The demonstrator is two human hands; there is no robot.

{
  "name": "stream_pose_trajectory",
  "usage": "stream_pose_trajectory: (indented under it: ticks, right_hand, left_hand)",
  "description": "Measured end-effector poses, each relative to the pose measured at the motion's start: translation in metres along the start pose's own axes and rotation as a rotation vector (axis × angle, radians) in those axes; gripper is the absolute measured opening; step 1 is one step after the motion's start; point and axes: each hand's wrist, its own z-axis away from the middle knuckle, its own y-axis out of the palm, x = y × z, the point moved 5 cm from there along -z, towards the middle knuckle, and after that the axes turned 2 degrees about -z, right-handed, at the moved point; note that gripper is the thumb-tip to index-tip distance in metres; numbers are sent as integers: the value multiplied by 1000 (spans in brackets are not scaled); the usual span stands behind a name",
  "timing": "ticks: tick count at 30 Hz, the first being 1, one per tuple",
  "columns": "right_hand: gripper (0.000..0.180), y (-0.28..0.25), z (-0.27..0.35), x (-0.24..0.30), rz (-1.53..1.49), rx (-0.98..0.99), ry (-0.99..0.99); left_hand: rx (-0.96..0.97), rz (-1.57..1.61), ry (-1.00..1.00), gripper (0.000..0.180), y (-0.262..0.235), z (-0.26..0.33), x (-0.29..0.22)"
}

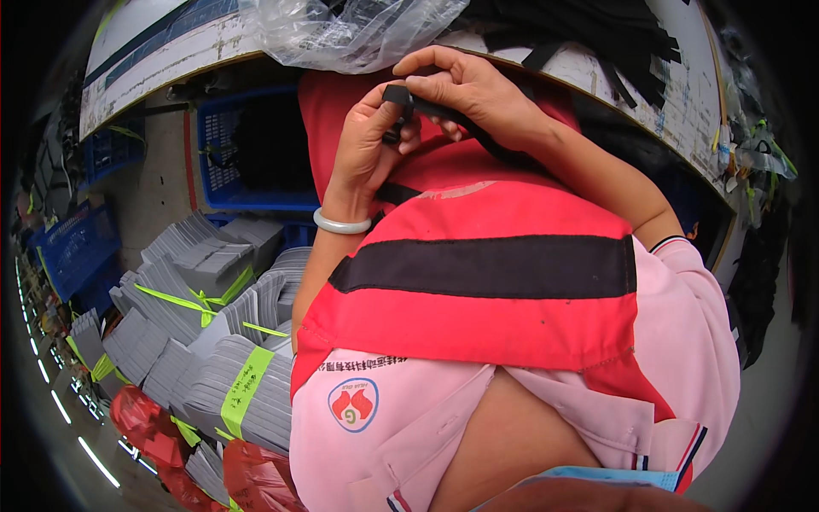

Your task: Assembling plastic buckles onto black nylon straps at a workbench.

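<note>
My left hand (372,128), with a pale bangle on its wrist, is closed on a black strap (397,96) whose folded end stands up by the thumb. Close beside it, my right hand (465,96) is closed around the same strap, its index finger bent above the thumb. The strap's other length (503,154) runs below the right hand and along the forearm. Both hands are over the lap of my red apron (478,209), close to the table edge. The fingers partly hide the strap between the hands.
A worn white table (580,81) bears a clear plastic bag (354,34) and a heap of black strips (627,43). To the left stand a blue crate (247,198) with dark contents, stacked grey pieces (235,375) tied with green bands, and red bags (256,474).
</note>
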Motion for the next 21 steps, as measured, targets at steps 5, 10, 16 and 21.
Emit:
stream_pose_trajectory:
  ticks: [5, 10, 16, 21]
  right_hand:
    - [29, -5, -7, -3, 48, 117, 51]
    - [15, -11, -11, -2, 200, 122, -158]
    - [11, 9, 22, 35, 190, 22, -441]
    - [16, -6, 3, 17, 377, -83, -190]
  left_hand:
    - [-216, 147, -80, 22, 2, 6, 4]
    - [-353, 401, -79, 22, 6, 18, 9]
    - [-368, -240, 260, 20, 20, 15, -22]
    - [-426, -379, 317, 20, 13, 12, -22]
